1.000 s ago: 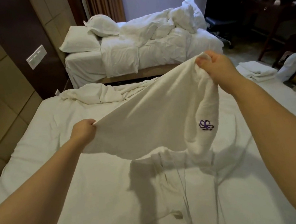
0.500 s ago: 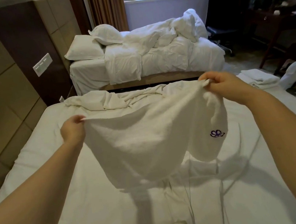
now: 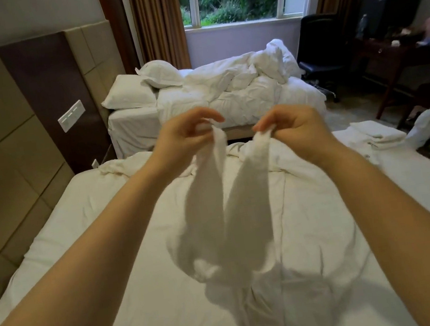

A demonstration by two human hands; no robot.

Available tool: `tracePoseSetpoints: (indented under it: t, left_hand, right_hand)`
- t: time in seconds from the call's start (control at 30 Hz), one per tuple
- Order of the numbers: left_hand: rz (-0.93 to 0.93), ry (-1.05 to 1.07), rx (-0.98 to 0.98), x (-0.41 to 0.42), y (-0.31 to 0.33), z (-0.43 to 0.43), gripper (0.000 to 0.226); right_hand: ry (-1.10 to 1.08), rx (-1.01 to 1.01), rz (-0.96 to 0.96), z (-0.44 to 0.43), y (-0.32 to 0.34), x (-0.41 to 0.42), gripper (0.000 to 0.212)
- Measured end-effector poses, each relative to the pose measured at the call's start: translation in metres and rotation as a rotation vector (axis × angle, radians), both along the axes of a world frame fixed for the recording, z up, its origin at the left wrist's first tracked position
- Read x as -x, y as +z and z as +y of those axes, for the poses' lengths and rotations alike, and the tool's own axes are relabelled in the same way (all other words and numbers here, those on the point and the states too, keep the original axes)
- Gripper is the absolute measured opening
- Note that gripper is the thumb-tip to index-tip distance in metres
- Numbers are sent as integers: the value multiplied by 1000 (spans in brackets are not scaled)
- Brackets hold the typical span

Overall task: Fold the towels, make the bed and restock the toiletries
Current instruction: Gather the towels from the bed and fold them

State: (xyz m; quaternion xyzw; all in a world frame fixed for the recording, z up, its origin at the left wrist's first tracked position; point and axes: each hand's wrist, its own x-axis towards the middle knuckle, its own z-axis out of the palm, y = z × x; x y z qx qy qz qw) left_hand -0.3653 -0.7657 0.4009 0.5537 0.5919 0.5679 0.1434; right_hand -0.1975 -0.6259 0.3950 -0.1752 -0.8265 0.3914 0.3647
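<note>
Left hand (image 3: 181, 138) and right hand (image 3: 296, 125) each pinch a corner of one white towel (image 3: 212, 224).

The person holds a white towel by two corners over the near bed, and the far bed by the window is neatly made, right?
Not quite: the head view shows the far bed unmade, its white duvet crumpled. Otherwise yes: the left hand and right hand each pinch a corner of the white terry towel above the near bed.

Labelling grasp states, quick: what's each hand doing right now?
Left hand: grip pinches one corner of the white terry towel.
Right hand: grip pinches another corner of the same towel.
</note>
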Motion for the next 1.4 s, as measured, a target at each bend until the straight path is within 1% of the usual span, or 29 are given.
tracePoseSetpoints:
  t: [0.03, 0.1, 0.13, 0.23, 0.3, 0.37, 0.43, 0.53, 0.6, 0.7, 0.77, 0.8, 0.87, 0.9, 0.97, 1.1, 1.13, 1.2, 1.23, 1.3, 1.37, 1.4]
  left_hand:
    - [13, -34, 8, -5, 2, 4, 36]
    - [-4, -25, 36, -10, 2, 7, 25]
    - [-30, -18, 46, -10, 1, 7, 24]
    - [-78, -39, 71, -9, -1, 2, 29]
    - [-88, -89, 115, -8, -1, -2, 23]
    - [-96, -146, 172, -7, 0, -4, 18]
    - [-84, -169, 234, -8, -3, -4, 21]
    - [-35, -129, 280, -12, -9, -2, 20]
    - [-5, -97, 290, -18, -13, 1, 18]
    - [36, -43, 286, -28, -18, 6, 23]
    - [-2, -5, 230, -32, -21, 7, 27]
    - [-56, 14, 199, -31, -22, 8, 29]
    - [-112, 56, 166, -26, -23, 6, 30]
    - [-107, 69, 164, -24, -23, 6, 31]
    - [-83, 75, 165, -24, -23, 4, 32]
    - [-39, 112, 160, -23, -21, -2, 29]
    - [-38, 126, 158, -20, -22, -5, 29]
    - [-33, 161, 154, -12, -23, -10, 29]
    - [-35, 185, 150, -8, -23, -13, 28]
    - [-59, 222, 137, 2, -24, -20, 26]
    - [-92, 231, 125, 12, -25, -28, 25]
    - [-99, 231, 124, 15, -26, -30, 26]
  right_hand:
    - [42, 4, 33, -10, 0, 8, 45]
    - [101, 34, 82, -23, 1, 19, 44]
    - [119, 67, 100, -26, 1, 22, 42]
    - [171, 133, 121, -34, 0, 25, 30]
    - [187, 155, 129, -38, -2, 26, 28]
    - [152, 170, 125, -37, -7, 27, 31]
    - [86, 152, 82, -36, -12, 24, 32]
    - [24, 154, 7, -35, -20, 18, 31]
    - [-4, 174, -10, -37, -26, 14, 29]
    - [-35, 259, 16, -45, -39, 6, 21]
    - [-50, 336, 51, -50, -58, -7, 16]
    - [-55, 346, 30, -52, -71, -16, 12]
    - [-57, 351, -105, -57, -102, -34, 10]
    - [-72, 365, -174, -58, -117, -39, 13]
    - [-157, 386, -249, -57, -143, -43, 16]
    - [-315, 280, -374, -49, -178, -37, 15]
    - [-341, 256, -379, -48, -183, -35, 17]
    - [-389, 175, -339, -46, -192, -33, 28]
    - [-407, 115, -336, -46, -195, -33, 29]
    - [-427, 38, -348, -45, -201, -36, 24]
    - [-420, 29, -350, -43, -210, -36, 25]
    - [-405, 18, -384, -42, -214, -35, 27]
